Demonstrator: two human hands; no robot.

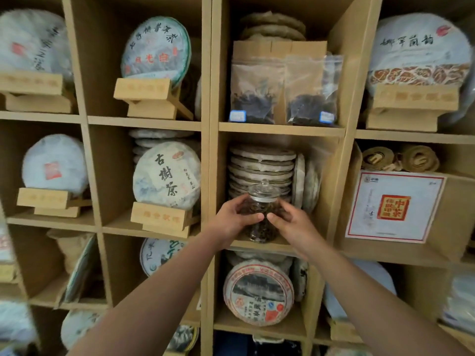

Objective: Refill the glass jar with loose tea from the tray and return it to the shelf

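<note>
A glass jar (262,227) with a clear glass lid (264,189) holds dark loose tea almost up to its neck. It stands at the front of a middle compartment of the wooden shelf (259,244), its base at the shelf board. My left hand (236,217) grips the jar's left side and my right hand (288,219) grips its right side, thumbs nearly meeting across the front. The tray is out of view.
A stack of paper-wrapped tea cakes (262,168) fills the compartment just behind the jar. Two plastic bags of tea (282,91) sit one compartment above. Displayed tea cakes on wooden stands (167,176) stand to the left, a labelled box (393,206) to the right.
</note>
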